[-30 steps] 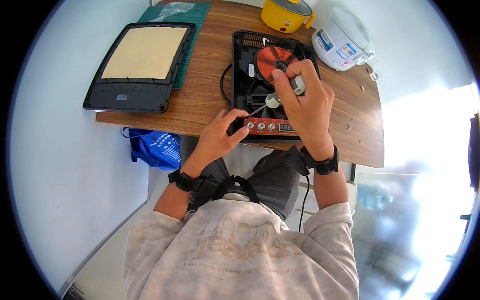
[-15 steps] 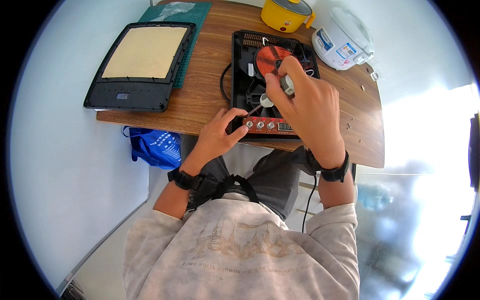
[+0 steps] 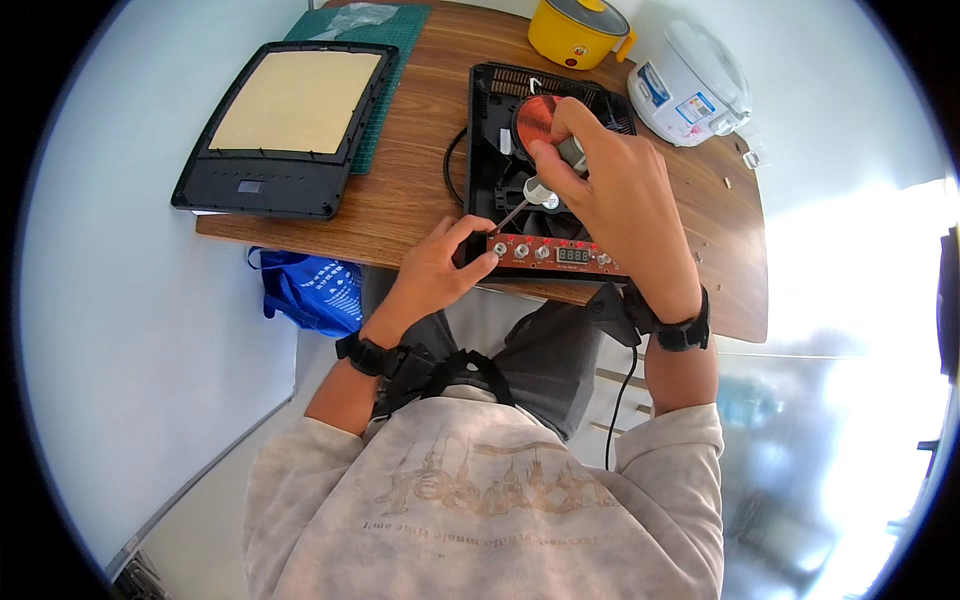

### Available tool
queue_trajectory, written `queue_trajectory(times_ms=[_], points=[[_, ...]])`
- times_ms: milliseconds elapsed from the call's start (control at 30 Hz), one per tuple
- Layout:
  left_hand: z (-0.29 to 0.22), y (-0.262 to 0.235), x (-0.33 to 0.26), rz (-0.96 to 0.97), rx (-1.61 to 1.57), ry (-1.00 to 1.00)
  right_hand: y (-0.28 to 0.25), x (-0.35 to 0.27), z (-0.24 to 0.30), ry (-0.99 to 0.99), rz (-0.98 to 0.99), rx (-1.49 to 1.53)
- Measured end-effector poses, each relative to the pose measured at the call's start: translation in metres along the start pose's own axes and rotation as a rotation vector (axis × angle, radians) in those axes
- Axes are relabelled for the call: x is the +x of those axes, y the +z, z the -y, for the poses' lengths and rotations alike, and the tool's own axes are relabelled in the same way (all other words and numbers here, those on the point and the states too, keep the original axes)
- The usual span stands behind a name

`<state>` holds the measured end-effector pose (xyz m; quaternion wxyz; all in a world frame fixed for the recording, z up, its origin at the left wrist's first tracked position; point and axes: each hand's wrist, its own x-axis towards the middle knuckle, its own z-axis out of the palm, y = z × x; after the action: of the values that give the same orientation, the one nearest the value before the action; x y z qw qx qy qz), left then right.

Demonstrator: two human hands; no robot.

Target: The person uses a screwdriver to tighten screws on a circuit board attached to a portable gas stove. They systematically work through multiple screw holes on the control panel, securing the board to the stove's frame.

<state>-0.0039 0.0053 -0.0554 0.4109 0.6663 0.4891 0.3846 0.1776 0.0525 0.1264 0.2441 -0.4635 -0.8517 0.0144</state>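
Observation:
An opened induction cooker base, a black case [image 3: 480,150], lies in front of me with a copper coil [image 3: 533,118] inside. Along its near edge runs a red circuit board [image 3: 552,263] with push buttons and a small display. My right hand [image 3: 620,180] is closed round a screwdriver [image 3: 536,190], whose shaft slants down to the board's left end. At that end, my left hand [image 3: 432,270] touches the corner with forefinger and thumb apart, the forefinger tip beside the screwdriver's tip. Part of the coil and the screwdriver's handle are hidden behind my right hand.
On the wooden table's left lies a black cover panel [image 3: 265,190] with a cream sheet, partly over a green cutting mat [image 3: 385,95]. A yellow pot [image 3: 575,40] and a white rice cooker [image 3: 690,85] stand behind. A blue bag [image 3: 310,290] is below the left edge.
My right hand and wrist have shifted slightly to the right, and the screwdriver's handle has tilted a little. My left hand keeps its place at the board's left end.

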Motion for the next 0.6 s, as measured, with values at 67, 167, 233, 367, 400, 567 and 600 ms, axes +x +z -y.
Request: queue_trajectory(times_ms=[67,167,233,367,400,567,600], points=[[-0.0011,-0.0001,0.0003,0.031,-0.009,-0.025,-0.001,-0.0007,-0.0019,-0.078,-0.026,0.051],[0.0025,-0.0018,-0.0001,0.033,0.001,-0.018,-0.0068,0.0002,0.0032,-0.121,0.039,0.078],[0.0027,-0.0014,0.0001,0.044,0.021,-0.027,-0.0101,0.0009,0.0053,-0.157,0.084,0.1],[0.0002,-0.0016,0.0011,0.043,-0.004,-0.026,-0.006,0.005,0.0026,-0.252,0.103,0.213],[0.0016,-0.001,0.0014,0.039,0.004,-0.01,-0.0045,0.0053,0.0026,-0.263,0.108,0.244],[-0.0007,-0.0019,0.002,0.044,0.011,-0.019,-0.0018,0.0028,0.0031,-0.231,0.054,0.149],[0.0006,-0.0019,0.0015,0.04,0.01,-0.019,-0.0011,0.0022,0.003,-0.213,0.026,0.092]])
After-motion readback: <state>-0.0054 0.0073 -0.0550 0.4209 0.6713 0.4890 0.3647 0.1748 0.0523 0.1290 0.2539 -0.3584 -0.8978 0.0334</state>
